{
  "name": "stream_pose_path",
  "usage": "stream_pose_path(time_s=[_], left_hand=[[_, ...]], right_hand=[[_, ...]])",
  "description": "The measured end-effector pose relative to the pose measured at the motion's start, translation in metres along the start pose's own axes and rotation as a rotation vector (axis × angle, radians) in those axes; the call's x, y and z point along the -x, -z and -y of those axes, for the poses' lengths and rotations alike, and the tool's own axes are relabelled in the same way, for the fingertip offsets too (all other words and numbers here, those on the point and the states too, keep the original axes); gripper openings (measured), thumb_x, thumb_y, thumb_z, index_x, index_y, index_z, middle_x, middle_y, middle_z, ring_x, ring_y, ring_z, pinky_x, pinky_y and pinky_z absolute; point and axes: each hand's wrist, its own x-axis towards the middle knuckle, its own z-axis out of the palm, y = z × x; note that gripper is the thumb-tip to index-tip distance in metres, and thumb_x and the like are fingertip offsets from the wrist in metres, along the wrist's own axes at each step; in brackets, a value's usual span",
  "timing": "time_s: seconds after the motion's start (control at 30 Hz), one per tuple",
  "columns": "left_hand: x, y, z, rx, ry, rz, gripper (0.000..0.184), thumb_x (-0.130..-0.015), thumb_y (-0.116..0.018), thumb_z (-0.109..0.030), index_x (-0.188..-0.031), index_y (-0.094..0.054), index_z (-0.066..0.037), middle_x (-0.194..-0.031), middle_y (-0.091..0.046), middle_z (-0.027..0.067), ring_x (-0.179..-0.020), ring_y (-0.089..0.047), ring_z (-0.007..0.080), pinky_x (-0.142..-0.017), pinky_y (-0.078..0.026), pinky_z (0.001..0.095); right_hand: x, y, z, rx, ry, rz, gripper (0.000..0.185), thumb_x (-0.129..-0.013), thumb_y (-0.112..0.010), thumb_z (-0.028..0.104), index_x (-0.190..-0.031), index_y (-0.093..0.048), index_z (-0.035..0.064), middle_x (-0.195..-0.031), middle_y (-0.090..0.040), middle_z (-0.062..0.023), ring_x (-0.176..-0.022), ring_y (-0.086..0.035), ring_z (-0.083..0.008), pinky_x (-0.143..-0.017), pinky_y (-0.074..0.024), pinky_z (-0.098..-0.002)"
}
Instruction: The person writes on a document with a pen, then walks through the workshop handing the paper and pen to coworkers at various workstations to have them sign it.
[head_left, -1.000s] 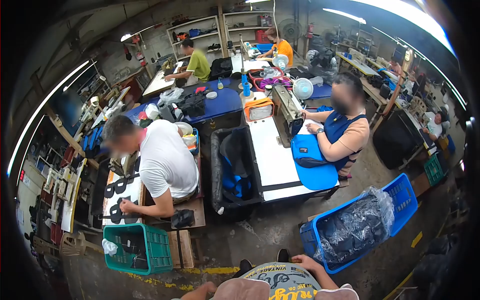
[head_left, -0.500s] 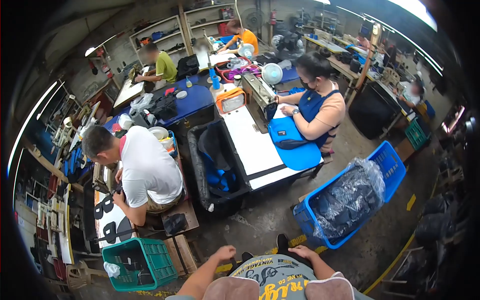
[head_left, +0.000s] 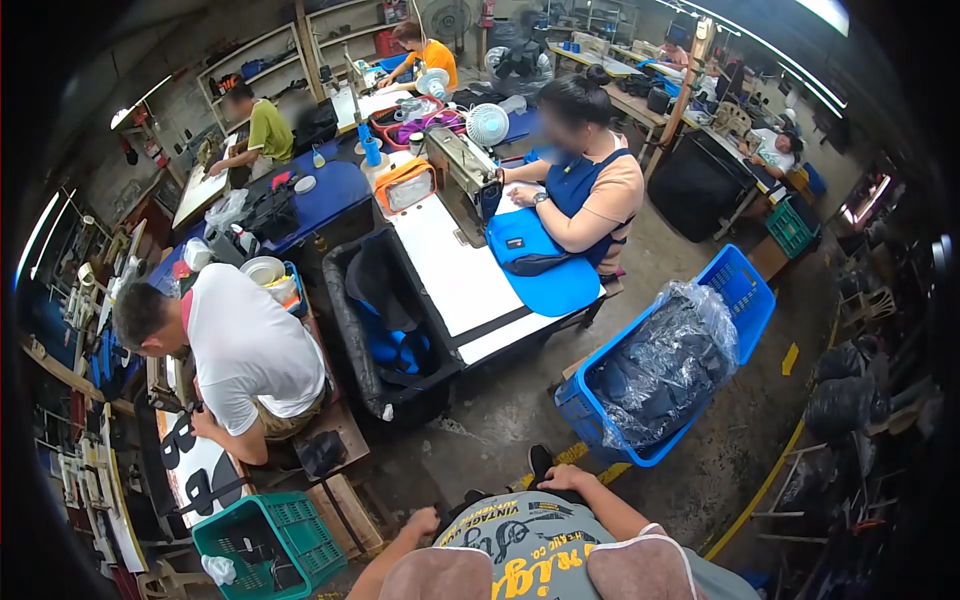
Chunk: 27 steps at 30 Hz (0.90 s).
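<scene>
My left hand (head_left: pixel 422 522) is low beside my body, its fingers curled in, with nothing visible in it. My right hand (head_left: pixel 566 478) hangs at my other side, fingers loosely bent and partly apart, holding nothing that I can see. Neither touches a work surface. Nearest to my right hand is a blue plastic crate (head_left: pixel 590 425) with a clear plastic bag (head_left: pixel 665 365) of dark pieces in it. A green crate (head_left: pixel 325 545) with a few dark items stands to the left of my left hand.
Ahead, a person in blue (head_left: pixel 590 190) sits at a sewing machine (head_left: pixel 465 175) with a blue bag (head_left: pixel 525 240). On the left, a person in a white shirt (head_left: pixel 255 340) bends over another machine. A black bin (head_left: pixel 375 385) stands between them. Other workers sit farther back.
The whole scene has shifted left and slightly upward in view as my head turned right. My right hand sits a little higher and my left hand lower in the picture. The seated workers stay in place.
</scene>
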Motion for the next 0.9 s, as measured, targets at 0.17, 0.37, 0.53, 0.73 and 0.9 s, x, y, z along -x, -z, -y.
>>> stream_pose_path(time_s=[0.17, 0.37, 0.53, 0.73, 0.9], left_hand=[[0.009, -0.011, 0.002, -0.117, 0.087, 0.255, 0.038, -0.083, -0.059, -0.023, -0.117, -0.073, -0.012, -0.119, -0.071, 0.0168, -0.111, -0.069, 0.0345, -0.093, -0.055, 0.0461], [-0.061, 0.057, -0.099, -0.458, -0.209, 0.148, 0.038, -0.088, -0.056, -0.025, -0.121, -0.072, -0.014, -0.122, -0.071, 0.0144, -0.113, -0.069, 0.0321, -0.093, -0.056, 0.045], [-0.088, 0.123, -0.224, -0.574, -0.324, -0.049, 0.039, -0.092, -0.053, -0.027, -0.124, -0.071, -0.015, -0.124, -0.071, 0.0124, -0.115, -0.069, 0.0302, -0.093, -0.056, 0.044], [-0.008, 0.109, -0.27, -0.551, -0.158, 0.273, 0.047, -0.095, -0.054, -0.044, -0.131, -0.066, -0.015, -0.139, -0.061, 0.0143, -0.125, -0.06, 0.0346, -0.101, -0.05, 0.0446], [-0.044, 0.007, -0.117, -0.438, -0.315, 0.375, 0.049, -0.093, -0.054, -0.046, -0.115, -0.074, -0.007, -0.125, -0.068, 0.0204, -0.117, -0.065, 0.0385, -0.098, -0.051, 0.0484]], right_hand=[[0.017, 0.064, 0.12, 0.24, 0.499, 0.271, 0.064, -0.093, -0.059, 0.055, -0.134, -0.062, 0.0055, -0.125, -0.065, -0.0261, -0.117, -0.063, -0.0419, -0.1, -0.0503, -0.0453], [0.182, 0.169, 0.391, -0.236, 1.554, 0.566, 0.076, -0.101, -0.05, 0.053, -0.155, -0.035, 0.0021, -0.157, -0.039, -0.0227, -0.144, -0.04, -0.0374, -0.116, -0.0351, -0.045], [0.173, 0.145, 0.401, -0.186, 1.649, 0.785, 0.08, -0.103, -0.04, 0.062, -0.16, -0.028, 0.0074, -0.163, -0.03, -0.021, -0.15, -0.029, -0.0357, -0.122, -0.0202, -0.0531], [0.068, 0.126, 0.266, 0.42, 0.797, 0.398, 0.081, -0.098, -0.04, 0.069, -0.162, -0.028, 0.0208, -0.162, -0.038, -0.0096, -0.148, -0.037, -0.0351, -0.115, -0.0126, -0.0706], [0.028, 0.088, 0.11, 0.787, -0.001, 0.128, 0.05, -0.091, -0.064, 0.045, -0.129, -0.071, 0.0139, -0.13, -0.07, -0.0114, -0.122, -0.064, -0.0365, -0.1, -0.0331, -0.0759]])
